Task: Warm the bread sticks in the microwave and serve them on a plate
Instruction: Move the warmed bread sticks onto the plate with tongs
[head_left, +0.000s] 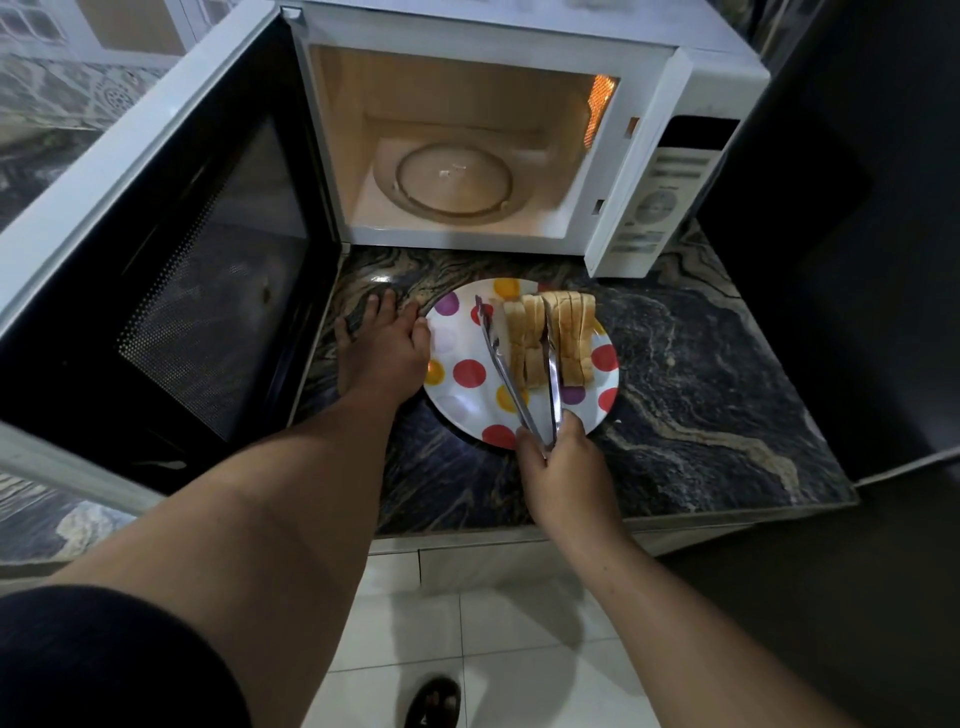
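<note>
Your right hand (558, 462), low and right of centre, is pinching the hinge end of the tongs (524, 374). Their two arms are splayed and reaching up the frame, one lying bare on the plate (462, 374), the other crossing the sticks (550, 338). Your left hand (384, 348) is lying flat with fingers spread on the counter (701, 364), touching the plate's left rim.

The sticks are sitting side by side on the plate's right half, just below the microwave (467, 145). Their long axes are running up and down the frame, far ends pointing at the open, lit, empty cavity.

You are probably arranging or serving; whether they are warmed I cannot tell. Next, narrow the tongs around one stick across its width.
</note>
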